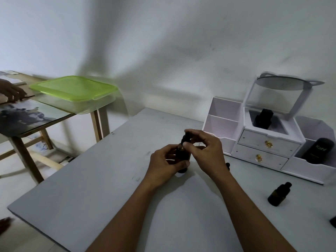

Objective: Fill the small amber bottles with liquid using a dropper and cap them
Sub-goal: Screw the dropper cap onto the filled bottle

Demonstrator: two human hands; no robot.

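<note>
Tabletop [81, 193] carries an amber bottle [182, 155] upright near its middle; the left hand [163, 163] is curled round the bottle's body; the right hand [205, 151] pinches the black dropper cap [185, 140] at the bottle's neck; a second capped bottle [279, 194] stands near the right edge; a white organiser [263, 142] sits at the far right corner.

I count three hands: my left hand [164, 164], my right hand [205, 151], another person's hand [12, 92]. Two amber bottles for sure: held bottle [181, 160], free bottle [279, 194]. One dropper [185, 138]. Two tables: grey table [91, 179], wooden table [45, 120]. One organiser [227, 124]; two drawers in it, top drawer [254, 138] and lower drawer [272, 160]. One green-lidded box [72, 88]
</note>
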